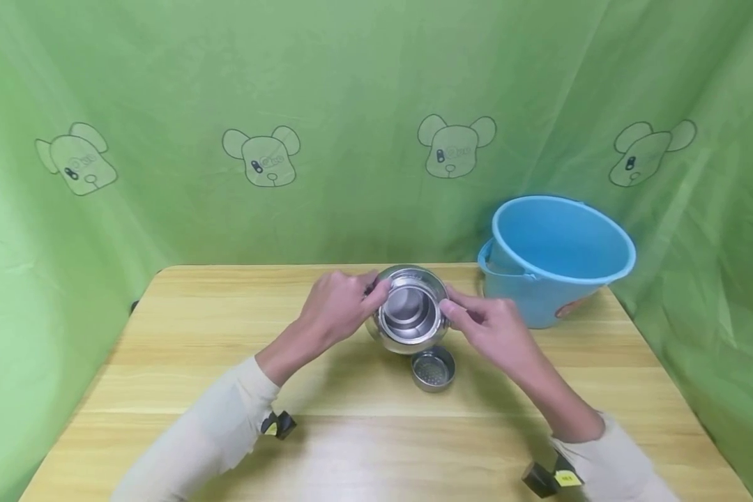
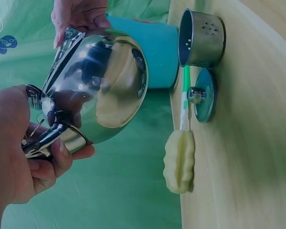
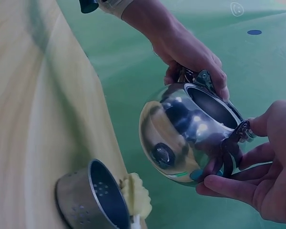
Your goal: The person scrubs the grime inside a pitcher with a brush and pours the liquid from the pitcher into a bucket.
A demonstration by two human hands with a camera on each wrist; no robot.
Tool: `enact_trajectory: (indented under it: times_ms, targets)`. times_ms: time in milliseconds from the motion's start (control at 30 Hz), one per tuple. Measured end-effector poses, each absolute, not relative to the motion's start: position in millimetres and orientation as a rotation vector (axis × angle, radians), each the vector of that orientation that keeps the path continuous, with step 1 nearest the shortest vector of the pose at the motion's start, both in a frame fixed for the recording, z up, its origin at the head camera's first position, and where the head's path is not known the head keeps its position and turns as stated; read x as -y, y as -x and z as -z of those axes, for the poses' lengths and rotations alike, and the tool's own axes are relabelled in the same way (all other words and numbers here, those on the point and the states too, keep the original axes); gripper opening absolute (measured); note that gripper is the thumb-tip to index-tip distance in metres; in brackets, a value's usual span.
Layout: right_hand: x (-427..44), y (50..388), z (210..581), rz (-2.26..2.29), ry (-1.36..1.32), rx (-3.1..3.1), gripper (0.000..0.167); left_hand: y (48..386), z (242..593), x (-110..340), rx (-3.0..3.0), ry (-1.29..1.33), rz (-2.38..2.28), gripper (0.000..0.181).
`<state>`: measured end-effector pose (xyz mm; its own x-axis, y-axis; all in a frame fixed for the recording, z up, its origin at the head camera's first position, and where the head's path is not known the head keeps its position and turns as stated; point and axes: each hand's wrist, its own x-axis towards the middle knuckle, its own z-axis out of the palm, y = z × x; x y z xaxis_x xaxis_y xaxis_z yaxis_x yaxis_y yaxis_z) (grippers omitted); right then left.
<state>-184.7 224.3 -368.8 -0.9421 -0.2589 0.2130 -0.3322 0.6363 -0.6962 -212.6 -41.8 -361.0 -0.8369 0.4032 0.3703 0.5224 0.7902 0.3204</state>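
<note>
A shiny round stainless-steel pot (image 1: pixel 408 310) is held up off the table with its open mouth tilted towards me. My left hand (image 1: pixel 339 307) grips the curved metal fitting on its left side, thumb near the rim. On the opposite side, my right hand (image 1: pixel 492 331) pinches the fitting there, with the thumb by the rim. Just below the pot, a metal strainer cup (image 1: pixel 433 369) with small holes stands on the table. The left wrist view also shows a round lid (image 2: pixel 207 98) with a knob and a sponge brush (image 2: pixel 179 162) lying on the table.
A light-blue bucket (image 1: pixel 565 272) stands at the table's back right corner, its handle hanging to the left. The wooden table (image 1: pixel 213 335) is enclosed by a green curtain (image 1: pixel 351 70) with printed animal heads.
</note>
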Motion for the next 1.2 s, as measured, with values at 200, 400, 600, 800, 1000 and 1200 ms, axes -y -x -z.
enact_trajectory:
  times_ms: [200,400,600,800,1000,1200]
  targets:
    - [-217,183,374,-1.239,-0.495,2.783,0.049,208,365,46,2.713,0.682,0.570,0.047]
    - [-213,180,379,-1.364,-0.464,2.811,0.053,203,370,50,2.734,0.643,0.572,0.049]
    - [-206,177,386,-1.464,-0.443,2.811,0.052,198,377,55,2.754,0.609,0.612,0.047]
    - [-200,176,392,-1.448,-0.419,2.851,0.054,194,384,60,2.758,0.573,0.621,0.048]
    - [-194,176,397,-1.394,-0.440,2.847,0.051,191,388,65,2.769,0.535,0.626,0.045]
    - [-188,172,403,-1.449,-0.436,2.855,0.048,187,393,71,2.803,0.497,0.621,0.045]
